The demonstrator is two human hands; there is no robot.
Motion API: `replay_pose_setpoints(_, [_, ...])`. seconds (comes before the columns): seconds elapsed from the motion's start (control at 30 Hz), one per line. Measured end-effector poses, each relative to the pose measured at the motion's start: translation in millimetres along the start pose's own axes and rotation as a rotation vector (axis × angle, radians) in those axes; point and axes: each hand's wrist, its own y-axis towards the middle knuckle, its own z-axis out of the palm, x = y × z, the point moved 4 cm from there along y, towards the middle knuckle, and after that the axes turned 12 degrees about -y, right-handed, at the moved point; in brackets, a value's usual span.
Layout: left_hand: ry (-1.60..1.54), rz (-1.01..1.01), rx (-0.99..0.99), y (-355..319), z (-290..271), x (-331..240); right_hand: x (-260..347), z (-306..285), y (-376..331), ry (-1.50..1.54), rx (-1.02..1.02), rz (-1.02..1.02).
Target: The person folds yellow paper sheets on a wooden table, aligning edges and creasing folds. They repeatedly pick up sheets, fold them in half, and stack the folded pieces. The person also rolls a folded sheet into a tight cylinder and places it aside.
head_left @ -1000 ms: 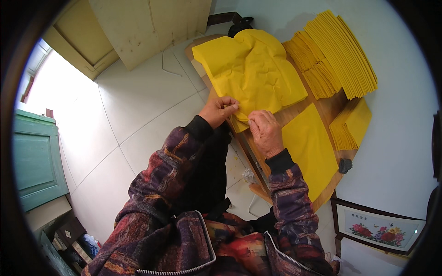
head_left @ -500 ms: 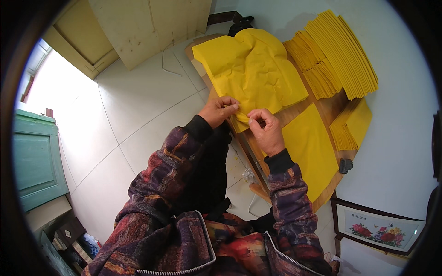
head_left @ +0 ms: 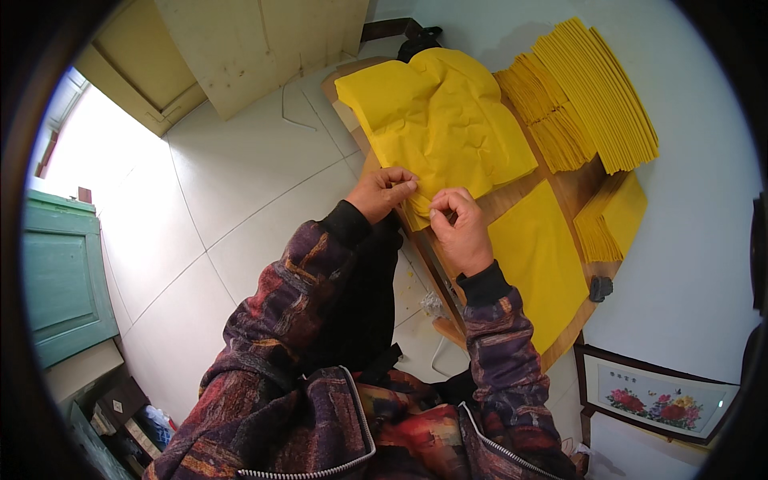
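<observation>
A crumpled yellow sheet (head_left: 448, 120), paper or thin cloth, I cannot tell which, lies over the far left part of a wooden table (head_left: 552, 164). At its near edge my left hand (head_left: 382, 194) is closed in a pinch, thumb against forefinger, on the sheet's corner. Just to the right, my right hand (head_left: 464, 232) also pinches the same edge, thumb and forefinger together and the other fingers curled. The fingertips hide the bit of edge they grip. Under and beside my right hand lies a flat, smooth yellow sheet (head_left: 540, 268).
Along the wall stand a tall stack of folded yellow sheets (head_left: 596, 96), a bundled stack (head_left: 548, 112) and a smaller pile (head_left: 612, 216). A small dark block (head_left: 601, 288) sits at the table's right edge. A framed flower picture (head_left: 656, 396) leans at lower right.
My right hand has shifted very slightly left, its fingertips a little nearer my left hand. The yellow sheets lie nearly as before.
</observation>
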Motion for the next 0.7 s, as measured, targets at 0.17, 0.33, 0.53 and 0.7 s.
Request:
replay_pose_setpoints(0.17, [0.017, -0.041, 0.014, -2.4, 0.6, -4.6, -3.4, -0.5, 2.3, 0.063, 0.062, 0.084])
replay_pose_setpoints(0.33, [-0.038, -0.063, 0.153, -5.1, -0.1, -11.9, -5.8, -1.0, 2.9, 0.139, 0.092, 0.146])
replay_pose_setpoints(0.53, [-0.023, -0.127, 0.157, -3.7, -3.4, -13.1, -7.3, -1.1, 2.8, 0.157, 0.102, 0.173])
replay_pose_setpoints(0.7, [-0.035, -0.121, 0.107, -4.5, -2.2, -12.3, -8.0, -1.3, 2.6, 0.143, 0.103, 0.181])
